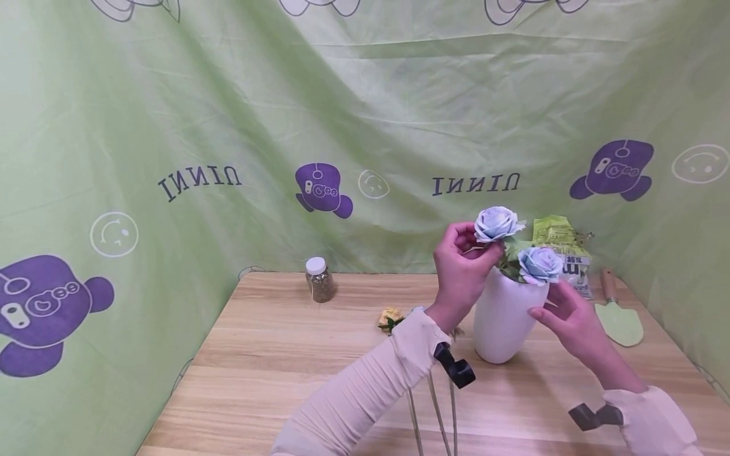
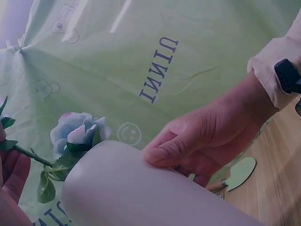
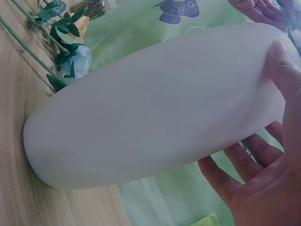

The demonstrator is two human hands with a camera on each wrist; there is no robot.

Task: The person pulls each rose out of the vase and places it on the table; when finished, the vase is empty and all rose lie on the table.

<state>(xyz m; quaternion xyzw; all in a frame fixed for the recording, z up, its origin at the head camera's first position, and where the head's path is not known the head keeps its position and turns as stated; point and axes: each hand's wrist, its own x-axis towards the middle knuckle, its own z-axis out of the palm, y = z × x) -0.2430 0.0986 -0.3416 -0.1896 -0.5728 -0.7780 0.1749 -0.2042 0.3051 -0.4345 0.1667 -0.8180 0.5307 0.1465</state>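
Observation:
A white vase (image 1: 503, 320) stands on the table, slightly tilted in the head view. My left hand (image 1: 463, 269) pinches a pale blue artificial rose (image 1: 497, 224) just under its bloom, its stem over the vase mouth. Another pale blue rose (image 1: 540, 265) sits in the vase, bloom leaning over the rim on the right, with green leaves (image 2: 63, 165) below it. With my right hand (image 1: 576, 326) I grip the vase's upper right side, thumb (image 3: 283, 66) in front and fingers round the far side. The lower stems are hidden inside the vase.
Flowers with long stems (image 1: 436, 411) lie on the table left of the vase, a yellow bloom (image 1: 390, 316) among them. A white-capped jar (image 1: 319, 282) stands at the back. Behind the vase is a green-and-white packet (image 1: 556, 237); a green trowel (image 1: 618, 323) lies at the right.

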